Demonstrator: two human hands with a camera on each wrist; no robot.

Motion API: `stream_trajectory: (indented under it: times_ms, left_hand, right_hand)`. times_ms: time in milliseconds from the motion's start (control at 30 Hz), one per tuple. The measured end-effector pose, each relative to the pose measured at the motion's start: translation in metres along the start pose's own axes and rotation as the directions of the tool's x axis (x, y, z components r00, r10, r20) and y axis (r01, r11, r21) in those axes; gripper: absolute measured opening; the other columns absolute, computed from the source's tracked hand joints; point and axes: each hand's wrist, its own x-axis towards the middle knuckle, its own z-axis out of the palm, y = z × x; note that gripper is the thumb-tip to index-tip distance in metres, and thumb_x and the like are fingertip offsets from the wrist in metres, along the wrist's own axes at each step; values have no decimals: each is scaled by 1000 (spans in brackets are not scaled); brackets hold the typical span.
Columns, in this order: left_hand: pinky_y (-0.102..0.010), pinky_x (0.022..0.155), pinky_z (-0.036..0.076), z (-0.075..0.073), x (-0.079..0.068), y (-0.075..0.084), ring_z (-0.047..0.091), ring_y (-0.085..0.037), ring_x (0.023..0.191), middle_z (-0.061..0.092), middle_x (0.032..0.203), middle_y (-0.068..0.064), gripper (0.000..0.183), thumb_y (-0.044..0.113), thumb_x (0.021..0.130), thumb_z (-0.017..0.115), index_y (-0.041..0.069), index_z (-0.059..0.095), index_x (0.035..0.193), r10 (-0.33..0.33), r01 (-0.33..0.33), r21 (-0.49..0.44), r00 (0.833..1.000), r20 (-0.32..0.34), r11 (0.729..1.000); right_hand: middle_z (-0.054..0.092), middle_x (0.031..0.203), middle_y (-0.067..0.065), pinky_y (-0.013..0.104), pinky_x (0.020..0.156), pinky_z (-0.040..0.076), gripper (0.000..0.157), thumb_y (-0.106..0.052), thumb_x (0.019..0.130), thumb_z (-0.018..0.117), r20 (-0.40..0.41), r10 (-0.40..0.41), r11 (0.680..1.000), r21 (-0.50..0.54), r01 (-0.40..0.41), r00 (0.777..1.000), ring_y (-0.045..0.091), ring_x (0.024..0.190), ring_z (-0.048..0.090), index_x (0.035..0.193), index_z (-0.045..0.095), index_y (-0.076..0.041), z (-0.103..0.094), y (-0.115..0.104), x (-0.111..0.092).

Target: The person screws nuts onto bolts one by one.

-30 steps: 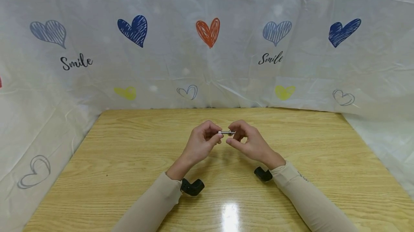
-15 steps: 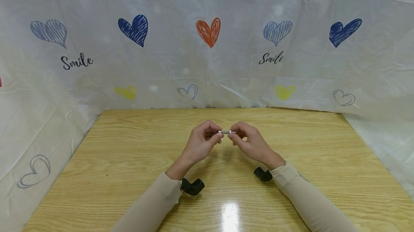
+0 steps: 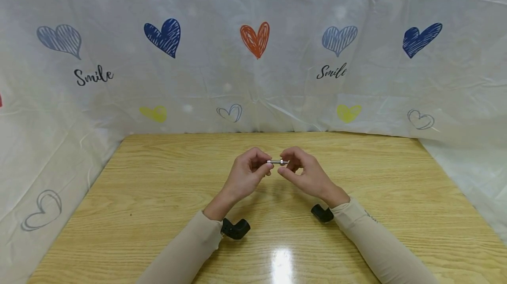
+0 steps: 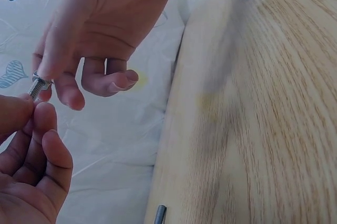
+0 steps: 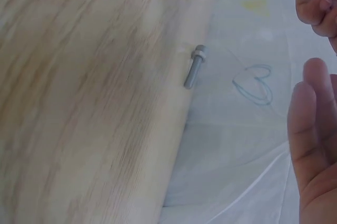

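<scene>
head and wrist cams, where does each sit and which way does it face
Head: on the head, facing forward and down at wooden table and heart-printed cloth; left hand, right hand, sleeves show.
Left wrist: on that wrist, facing its hand's work; parts of both hands show.
Right wrist: on that wrist, facing table edge and cloth; parts of both hands at right.
Head and left wrist views share the held threaded bolt.

Since half a second ago, your right-hand grip [image 3: 313, 175] has loosened: its thumb [image 3: 289, 175] has dropped off the nut [image 3: 281, 162], though whether the forefinger [image 3: 294, 151] touches is hard to tell.
</scene>
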Motion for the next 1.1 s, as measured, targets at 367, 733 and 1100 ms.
stream_trajectory:
  times_ms: [367, 733, 1100]
  left_hand:
    - [-25, 61, 49, 1, 0, -2, 61, -39, 74, 65, 84, -17, 10, -5, 90, 61, -7, 60, 100, 10, -10, -10, 1000, 2, 1000]
    - [-26, 60, 49, 1, -1, -3, 61, -19, 70, 65, 84, -14, 10, -4, 91, 61, -6, 60, 101, -1, 1, 7, 1000, 0, 1000]
    - [-26, 61, 49, 1, -1, -4, 61, -19, 70, 65, 82, -14, 10, -4, 91, 61, -5, 61, 100, 6, -6, 7, 1000, -3, 1000]
  right_hand:
    - [59, 78, 11, 32, 55, 49, 5, 0, 94, 59, -4, -92, 995, 31, 92, 996, 20, 62, 59, 99, 58, 1, 2, 4, 0]
    - [61, 84, 0, 30, 58, 48, 7, -14, 98, 55, 2, -46, 999, 14, 46, 999, 17, 66, 60, 101, 61, -16, 6, 41, -1]
    - [61, 87, 11, 31, 58, 50, 23, 4, 88, 65, -18, -112, 994, 16, 112, 994, 25, 64, 61, 108, 55, -2, 6, 22, 0]
